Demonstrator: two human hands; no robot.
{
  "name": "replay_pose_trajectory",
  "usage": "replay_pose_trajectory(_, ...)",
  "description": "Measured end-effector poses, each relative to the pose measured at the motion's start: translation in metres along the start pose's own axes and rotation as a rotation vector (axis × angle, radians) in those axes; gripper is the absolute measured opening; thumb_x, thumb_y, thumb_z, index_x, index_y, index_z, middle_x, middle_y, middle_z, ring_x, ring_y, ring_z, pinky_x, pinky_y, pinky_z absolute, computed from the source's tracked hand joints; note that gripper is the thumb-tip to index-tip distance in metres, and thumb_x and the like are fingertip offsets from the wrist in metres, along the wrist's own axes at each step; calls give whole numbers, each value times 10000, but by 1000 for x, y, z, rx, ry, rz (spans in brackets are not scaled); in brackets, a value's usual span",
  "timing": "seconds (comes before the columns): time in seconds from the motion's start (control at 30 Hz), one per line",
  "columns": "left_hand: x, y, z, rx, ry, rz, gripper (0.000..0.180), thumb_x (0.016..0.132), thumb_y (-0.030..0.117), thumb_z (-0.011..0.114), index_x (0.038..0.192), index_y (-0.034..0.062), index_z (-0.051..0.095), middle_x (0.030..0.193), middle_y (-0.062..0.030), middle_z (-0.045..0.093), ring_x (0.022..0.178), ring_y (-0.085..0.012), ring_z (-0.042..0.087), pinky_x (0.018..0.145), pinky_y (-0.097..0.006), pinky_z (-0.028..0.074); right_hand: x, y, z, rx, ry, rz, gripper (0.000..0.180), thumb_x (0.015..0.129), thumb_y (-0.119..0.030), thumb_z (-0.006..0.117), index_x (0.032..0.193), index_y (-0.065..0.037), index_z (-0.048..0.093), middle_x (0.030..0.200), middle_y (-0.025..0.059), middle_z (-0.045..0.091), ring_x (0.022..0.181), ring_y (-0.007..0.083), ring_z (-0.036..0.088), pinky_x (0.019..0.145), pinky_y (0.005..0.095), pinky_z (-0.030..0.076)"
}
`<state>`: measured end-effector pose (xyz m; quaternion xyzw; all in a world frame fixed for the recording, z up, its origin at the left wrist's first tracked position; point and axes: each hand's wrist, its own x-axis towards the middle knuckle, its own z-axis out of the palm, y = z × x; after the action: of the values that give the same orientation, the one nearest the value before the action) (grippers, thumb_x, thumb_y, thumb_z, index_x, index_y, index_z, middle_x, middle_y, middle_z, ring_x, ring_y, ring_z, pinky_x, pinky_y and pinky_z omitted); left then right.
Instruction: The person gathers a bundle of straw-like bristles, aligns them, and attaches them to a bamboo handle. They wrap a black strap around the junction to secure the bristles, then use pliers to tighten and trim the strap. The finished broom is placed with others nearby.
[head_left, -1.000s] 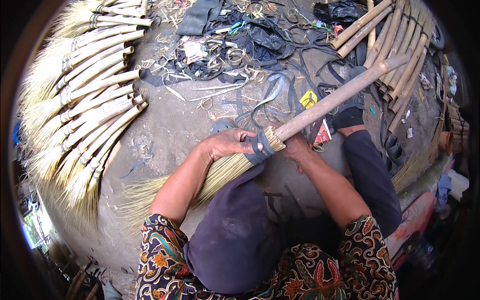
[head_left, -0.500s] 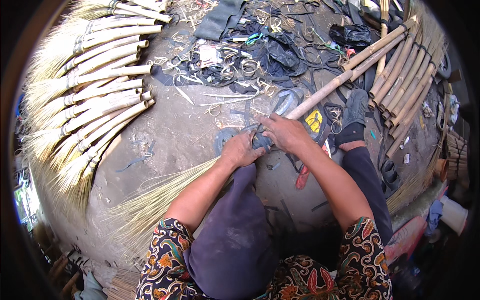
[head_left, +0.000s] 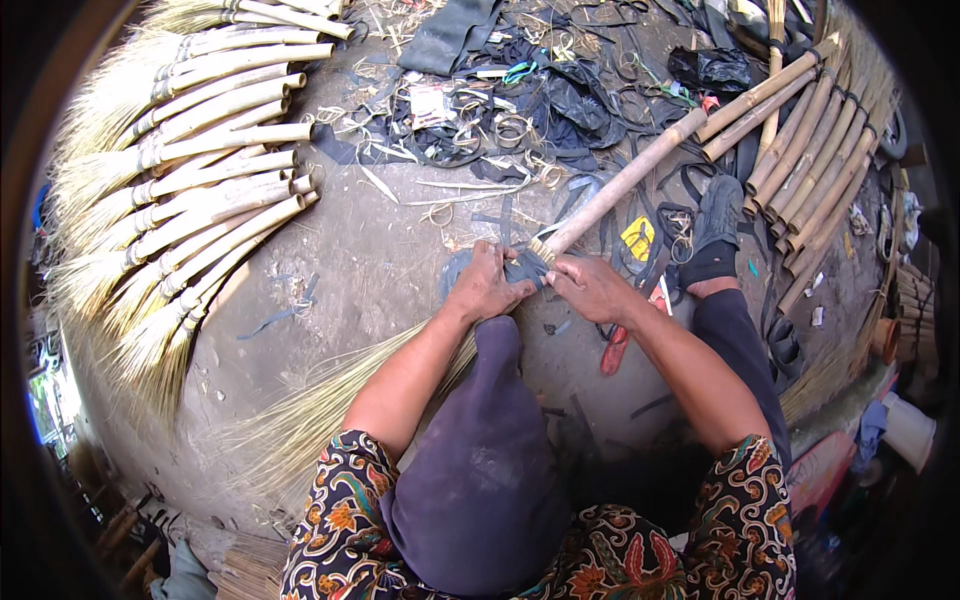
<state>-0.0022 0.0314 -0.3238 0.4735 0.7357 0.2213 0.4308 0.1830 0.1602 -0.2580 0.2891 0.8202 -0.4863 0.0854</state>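
A broom with a bamboo handle (head_left: 628, 182) lies slantwise before me, its pale bristles (head_left: 325, 395) fanning out to the lower left under my left forearm. Dark rubber strip (head_left: 526, 267) is wound round the joint between bristles and handle. My left hand (head_left: 486, 286) is closed round the broom just below the handle, thumb pressed on the binding. On the other side of the joint my right hand (head_left: 594, 290) pinches the strip's edge, its fingers closed. Short bristle ends poke out at the handle's base. My raised knee partly hides the bristles.
Finished brooms (head_left: 215, 135) lie in a row at the left, and more brooms (head_left: 815, 160) at the upper right. Black strips and scraps (head_left: 560, 100) litter the far ground. A red-handled tool (head_left: 614, 352) lies right of my knee, near my shod foot (head_left: 712, 225).
My right hand has slid off the handle's base, down and right, now pinching at the binding. The handle has swung to a steeper angle. My left hand keeps its grip.
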Motion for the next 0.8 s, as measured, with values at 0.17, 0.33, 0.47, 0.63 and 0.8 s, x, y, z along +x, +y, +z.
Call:
replay_pose_trajectory(0.17,4,-7,-5,-171,46,-77,883,737,439,932,1360,-68,566,1221,-252,603,1116,-340,647,1003,-407,525,-14,16,63,14,315,-49,209,1041,-232,580,1043,-23,568,904,228,614,901,463,632,776,510,485)
replay_pose_trajectory(0.33,5,1,-8,-156,43,-113,882,773,498,878,1380,-67,579,1212,-285,689,1154,-360,677,1013,-413,526,-15,19,100,113,449,36,221,1057,-241,565,1023,-24,536,906,249,601,892,470,628,762,528,471)
replay_pose_trajectory(0.47,8,10,-7,30,-45,-115,829,807,546,767,1345,-66,615,1178,-321,713,1133,-417,703,1000,-440,541,-19,12,94,88,515,132,203,1015,-228,635,1014,-41,558,951,207,605,877,440,645,750,527,498)
replay_pose_trajectory(0.63,9,16,-8,53,-43,-122,772,838,542,694,1330,-49,632,1156,-347,709,1128,-459,696,994,-471,539,-12,-2,104,101,693,168,195,971,-225,681,1018,-70,572,1052,160,594,917,434,661,765,551,543)
replay_pose_trajectory(0.8,5,18,-8,74,-29,-124,762,843,540,699,1338,-34,628,1156,-349,706,1126,-464,694,986,-480,530,-1,-1,109,-96,721,213,238,891,-153,707,1020,-29,550,1042,207,563,909,437,662,765,540,554)
